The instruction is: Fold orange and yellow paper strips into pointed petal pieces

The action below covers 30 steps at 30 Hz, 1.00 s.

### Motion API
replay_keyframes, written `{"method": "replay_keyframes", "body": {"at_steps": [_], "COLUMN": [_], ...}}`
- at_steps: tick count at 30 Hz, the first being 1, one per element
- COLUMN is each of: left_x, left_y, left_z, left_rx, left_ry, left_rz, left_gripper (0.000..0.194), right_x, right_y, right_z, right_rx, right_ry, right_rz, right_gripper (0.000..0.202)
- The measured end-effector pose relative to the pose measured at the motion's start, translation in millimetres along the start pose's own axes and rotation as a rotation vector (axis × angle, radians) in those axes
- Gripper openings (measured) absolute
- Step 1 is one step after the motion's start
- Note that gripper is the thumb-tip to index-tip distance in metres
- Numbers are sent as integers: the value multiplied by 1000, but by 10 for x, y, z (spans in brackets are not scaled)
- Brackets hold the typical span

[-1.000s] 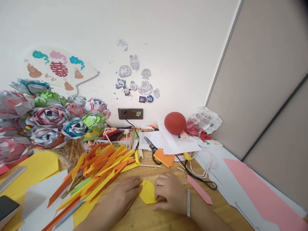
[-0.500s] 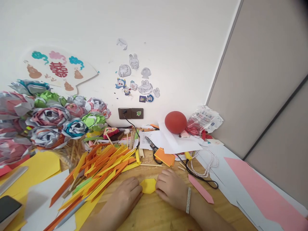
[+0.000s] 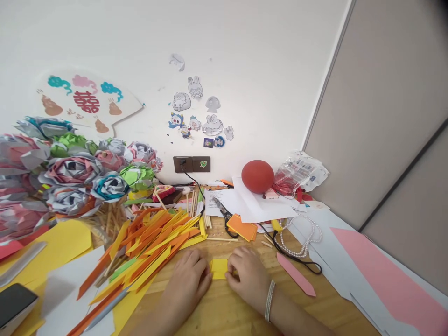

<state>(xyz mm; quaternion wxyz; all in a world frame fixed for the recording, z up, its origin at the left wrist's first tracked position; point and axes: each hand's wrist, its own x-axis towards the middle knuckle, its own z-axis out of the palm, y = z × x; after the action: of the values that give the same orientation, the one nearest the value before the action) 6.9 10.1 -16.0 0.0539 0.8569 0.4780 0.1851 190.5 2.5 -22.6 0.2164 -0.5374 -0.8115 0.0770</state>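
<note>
A small folded yellow paper (image 3: 220, 269) lies on the wooden table between my two hands, its outline now close to a rectangle with crease lines across it. My left hand (image 3: 192, 276) has its fingers curled together at the paper's left edge. At the right edge, my right hand (image 3: 248, 276) pinches the paper between thumb and forefinger. A beaded bracelet (image 3: 269, 300) circles my right wrist.
Folded orange and yellow strips (image 3: 150, 247) are heaped to the left, near paper flowers (image 3: 73, 170). Black scissors (image 3: 226, 215), orange paper pieces (image 3: 241, 227) and a red balloon (image 3: 258, 177) sit beyond my hands. A pink strip (image 3: 296, 274) and pearl strings (image 3: 308, 240) lie to the right.
The yellow paper has gone from a many-sided shape with angled corners to a narrower, nearly rectangular one. My right hand's thumb and forefinger have curled more. The view has shifted slightly.
</note>
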Motion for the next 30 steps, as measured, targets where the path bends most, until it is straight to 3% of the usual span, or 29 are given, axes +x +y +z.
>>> {"method": "replay_keyframes", "body": {"at_steps": [5, 9, 16, 22, 30], "left_x": [-14, -13, -21, -44, -15], "left_y": [-13, -12, -30, -46, -152], "left_z": [28, 23, 34, 37, 0], "left_rx": [-26, -21, -6, -30, -84], "left_ry": [12, 13, 24, 35, 44], "left_rz": [-48, -53, -43, -62, -168], "left_gripper": [13, 14, 14, 14, 8], "right_x": [-13, -44, -74, -83, -79], "right_y": [2, 60, 162, 252, 189], "right_z": [13, -163, -433, -447, -422], "right_rx": [-109, -151, -134, -80, -48], "right_ry": [-24, -74, -153, -168, -191], "right_rz": [-291, -423, -462, -390, -400], "right_gripper": [9, 18, 27, 34, 36]}}
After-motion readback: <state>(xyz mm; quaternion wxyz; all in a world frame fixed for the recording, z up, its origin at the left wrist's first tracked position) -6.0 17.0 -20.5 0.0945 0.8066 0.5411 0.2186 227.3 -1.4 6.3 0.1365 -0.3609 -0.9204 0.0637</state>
